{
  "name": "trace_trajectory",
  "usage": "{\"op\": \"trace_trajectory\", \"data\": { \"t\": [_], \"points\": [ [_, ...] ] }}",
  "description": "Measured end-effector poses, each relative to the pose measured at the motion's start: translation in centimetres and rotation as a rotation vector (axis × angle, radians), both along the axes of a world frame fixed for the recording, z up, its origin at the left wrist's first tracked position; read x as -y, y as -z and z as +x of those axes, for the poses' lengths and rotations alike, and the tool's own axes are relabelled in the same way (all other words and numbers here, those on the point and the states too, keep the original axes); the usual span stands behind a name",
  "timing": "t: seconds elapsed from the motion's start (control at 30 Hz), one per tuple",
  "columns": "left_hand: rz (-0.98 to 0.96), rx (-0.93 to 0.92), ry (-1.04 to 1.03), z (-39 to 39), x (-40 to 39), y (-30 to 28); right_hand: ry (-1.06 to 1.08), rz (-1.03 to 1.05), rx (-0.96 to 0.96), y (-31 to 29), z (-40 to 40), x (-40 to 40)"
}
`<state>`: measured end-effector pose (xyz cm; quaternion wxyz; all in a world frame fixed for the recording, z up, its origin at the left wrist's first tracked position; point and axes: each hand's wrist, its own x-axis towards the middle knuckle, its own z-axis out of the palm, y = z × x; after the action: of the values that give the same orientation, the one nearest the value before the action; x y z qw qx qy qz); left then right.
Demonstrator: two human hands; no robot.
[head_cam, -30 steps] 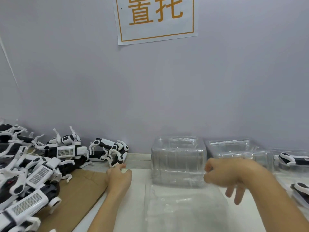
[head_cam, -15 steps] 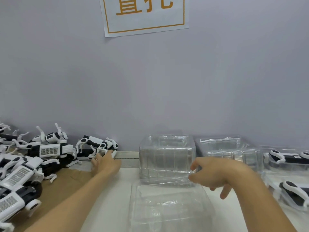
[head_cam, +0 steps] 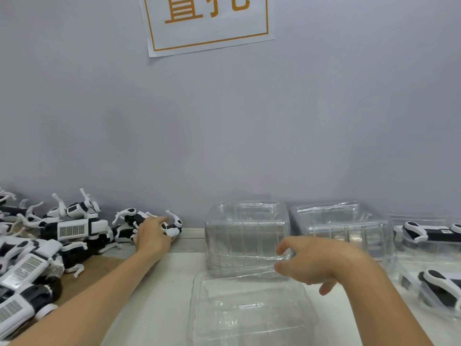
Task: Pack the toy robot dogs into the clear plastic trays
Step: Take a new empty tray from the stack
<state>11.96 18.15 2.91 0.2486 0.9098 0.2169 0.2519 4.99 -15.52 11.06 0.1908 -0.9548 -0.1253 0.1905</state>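
White tabletop (head_cam: 159, 295) abuts grey wall (head_cam: 249, 133). Left hand (head_cam: 152, 237) grips black-and-white toy robot dog (head_cam: 172, 227) at 10 o'clock; right hand (head_cam: 316, 260) pinches stacked clear plastic trays (head_cam: 245, 236).

Wall sign (head_cam: 208, 21), cardboard sheet (head_cam: 99, 270).

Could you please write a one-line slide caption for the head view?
Left hand grasps a toy robot dog while right hand pinches the tray stack.
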Motion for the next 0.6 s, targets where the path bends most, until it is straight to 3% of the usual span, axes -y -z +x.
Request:
{"op": "trace_trajectory", "data": {
  "t": [0.23,0.43,0.6],
  "points": [
    [-0.365,0.227,-0.009,-2.1,2.8,-3.9,-0.048,0.009,0.133,-0.2,-0.2,-0.4],
    [-0.564,0.410,0.038,-6.4,5.3,-8.1,-0.040,0.341,0.412,0.8,0.3,-2.1],
    [-0.779,0.273,0.315,-11.1,8.9,-12.0,-0.174,0.573,0.668,1.8,-1.2,-6.2]
  ]
}}
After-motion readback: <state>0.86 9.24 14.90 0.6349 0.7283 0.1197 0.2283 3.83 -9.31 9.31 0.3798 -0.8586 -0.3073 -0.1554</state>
